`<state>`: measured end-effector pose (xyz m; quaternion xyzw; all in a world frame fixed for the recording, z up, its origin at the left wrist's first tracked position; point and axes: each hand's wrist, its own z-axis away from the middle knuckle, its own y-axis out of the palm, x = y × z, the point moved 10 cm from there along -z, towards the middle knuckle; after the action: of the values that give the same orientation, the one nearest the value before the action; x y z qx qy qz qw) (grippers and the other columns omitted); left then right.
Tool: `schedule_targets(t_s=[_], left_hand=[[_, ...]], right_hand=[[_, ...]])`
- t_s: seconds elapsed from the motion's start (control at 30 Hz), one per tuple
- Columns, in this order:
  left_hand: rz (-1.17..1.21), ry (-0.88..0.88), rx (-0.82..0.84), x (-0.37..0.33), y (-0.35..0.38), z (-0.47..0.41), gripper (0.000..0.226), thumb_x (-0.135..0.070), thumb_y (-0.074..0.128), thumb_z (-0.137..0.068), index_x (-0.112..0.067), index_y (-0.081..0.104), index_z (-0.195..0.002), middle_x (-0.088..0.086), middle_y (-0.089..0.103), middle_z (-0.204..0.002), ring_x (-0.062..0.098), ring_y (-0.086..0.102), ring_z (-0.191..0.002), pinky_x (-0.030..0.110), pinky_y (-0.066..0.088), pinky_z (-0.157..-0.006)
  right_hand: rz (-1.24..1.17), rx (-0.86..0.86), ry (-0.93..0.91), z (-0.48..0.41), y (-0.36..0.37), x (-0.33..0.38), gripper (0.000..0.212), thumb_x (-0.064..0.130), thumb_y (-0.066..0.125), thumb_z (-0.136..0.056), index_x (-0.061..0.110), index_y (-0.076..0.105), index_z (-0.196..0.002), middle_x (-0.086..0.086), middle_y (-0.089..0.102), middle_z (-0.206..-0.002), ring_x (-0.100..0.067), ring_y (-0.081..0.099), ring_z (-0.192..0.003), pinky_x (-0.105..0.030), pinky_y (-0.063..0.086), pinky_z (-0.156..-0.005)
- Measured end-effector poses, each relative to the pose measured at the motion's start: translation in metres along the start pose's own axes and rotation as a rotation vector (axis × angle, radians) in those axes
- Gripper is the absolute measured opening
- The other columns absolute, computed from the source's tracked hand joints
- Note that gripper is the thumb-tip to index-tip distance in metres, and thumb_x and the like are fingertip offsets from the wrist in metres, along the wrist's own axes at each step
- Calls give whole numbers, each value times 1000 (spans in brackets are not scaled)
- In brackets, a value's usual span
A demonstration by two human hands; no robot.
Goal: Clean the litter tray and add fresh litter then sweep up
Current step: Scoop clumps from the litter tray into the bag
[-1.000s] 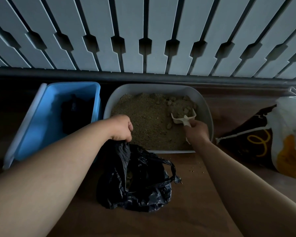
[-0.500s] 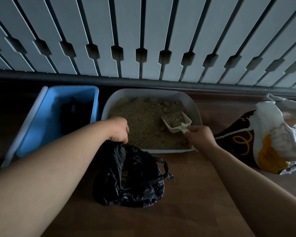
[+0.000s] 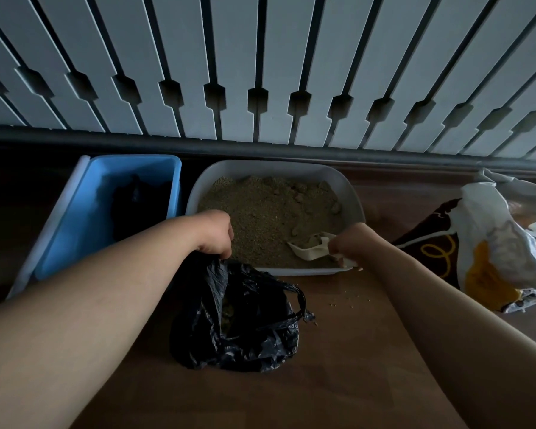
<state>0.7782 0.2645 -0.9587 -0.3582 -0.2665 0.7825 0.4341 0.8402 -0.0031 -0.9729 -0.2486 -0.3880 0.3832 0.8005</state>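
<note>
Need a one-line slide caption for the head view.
Left hand grips black bag; right hand holds loaded scoop inside the litter tray, near its front edge.

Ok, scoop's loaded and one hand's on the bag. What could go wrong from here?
1. The loaded scoop in the right hand must cross the litter tray's near rim to the black bag; clumps may drop where grains lie on the floor.
2. The left hand grips one edge of the bag, so its mouth looks slack; the dump might miss.

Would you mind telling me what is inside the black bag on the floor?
Through the opening of the black bag, whose edge the left hand grips, some tan litter clumps show; dark folds cover the rest.
</note>
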Motion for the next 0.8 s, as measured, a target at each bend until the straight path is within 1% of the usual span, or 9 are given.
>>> schedule_targets(t_s=[0.07, 0.13, 0.2, 0.27, 0.33, 0.43, 0.6, 0.7, 0.8], left_hand=[[6, 9, 2, 0, 0, -2, 43, -5, 70, -77, -11, 63, -118, 5, 65, -112, 20, 62, -101, 34, 54, -90], [3, 16, 10, 0, 1, -6, 46, -6, 71, -76, -11, 62, -122, 4, 65, -114, 20, 62, -102, 34, 53, -92], [6, 17, 21, 2, 3, -11, 50, -6, 71, -76, -12, 62, -124, 4, 66, -117, 20, 62, -104, 35, 52, -94], [22, 13, 29, 5, 3, -16, 52, -6, 72, -75, -12, 61, -126, 4, 66, -117, 20, 63, -105, 35, 52, -95], [34, 7, 31, 9, 3, -22, 52, -6, 72, -75, -12, 61, -126, 4, 66, -118, 19, 63, -105, 35, 52, -95], [49, -3, 39, 15, 4, -29, 52, -6, 73, -75, -12, 61, -125, 4, 65, -120, 19, 63, -104, 35, 53, -95], [81, -17, 46, 22, 6, -36, 53, -5, 74, -74, -13, 60, -125, 5, 64, -120, 20, 64, -103, 36, 54, -93], [91, -22, 34, 25, 7, -37, 49, -5, 74, -73, -15, 62, -119, 4, 65, -115, 20, 64, -100, 36, 55, -90], [93, -21, 25, 25, 6, -36, 47, -6, 75, -71, -16, 64, -115, 4, 65, -112, 19, 64, -98, 36, 56, -89]], right_hand=[[-54, -2, -14, -5, 7, 2, 13, 3, 60, -84, 2, 54, -73, -9, 55, -64, -17, 52, -50, -20, 38, -38], [-54, 4, -62, -12, 16, 7, 5, 5, 55, -89, 3, 59, -92, -8, 62, -85, -19, 61, -70, -23, 45, -52], [0, -11, -122, -19, 25, 10, 24, 9, 50, -94, 8, 60, -116, -7, 64, -104, -21, 63, -92, -25, 47, -69], [-252, -25, -93, -26, 32, 6, 26, 11, 55, -91, 2, 64, -114, -7, 63, -89, -20, 61, -80, -29, 50, -69], [-278, -90, -106, -38, 34, 8, 24, 14, 59, -90, 0, 67, -108, -7, 61, -82, -20, 59, -76, -31, 48, -66], [-289, -68, -142, -49, 44, 18, 26, 16, 60, -92, 5, 66, -115, -2, 61, -80, -21, 60, -82, -29, 47, -71], [-324, -90, -168, -59, 52, 27, 39, 19, 59, -93, 10, 58, -131, -4, 60, -98, -20, 60, -85, -30, 48, -74], [-355, -120, -183, -63, 56, 26, 41, 19, 60, -92, 13, 57, -133, -6, 65, -116, -23, 62, -99, -34, 52, -84], [-426, -124, -176, -64, 62, 19, 43, 20, 62, -91, 14, 57, -132, -8, 68, -113, -25, 65, -97, -36, 54, -83]])
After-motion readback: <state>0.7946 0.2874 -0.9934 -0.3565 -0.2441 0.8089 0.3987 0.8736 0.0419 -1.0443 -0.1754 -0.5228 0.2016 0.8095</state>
